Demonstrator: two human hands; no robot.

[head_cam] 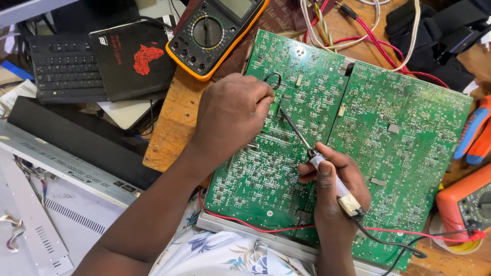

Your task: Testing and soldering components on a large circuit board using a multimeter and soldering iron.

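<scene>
Right hand [335,191] pen-grips slim white-handled soldering iron [312,153], tip angled onto large green circuit board [404,128]; left hand [230,115] presses board steady, fingers curled, contents unclear.

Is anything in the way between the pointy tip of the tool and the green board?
Nothing visible is. The right hand holds the soldering iron, and its thin tip reaches the green circuit board beside the left hand. That hand rests on the board by the tip, its fingertips hiding some of the spot.

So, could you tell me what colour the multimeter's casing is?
Orange around a dark face, on the multimeter, head view.
</scene>
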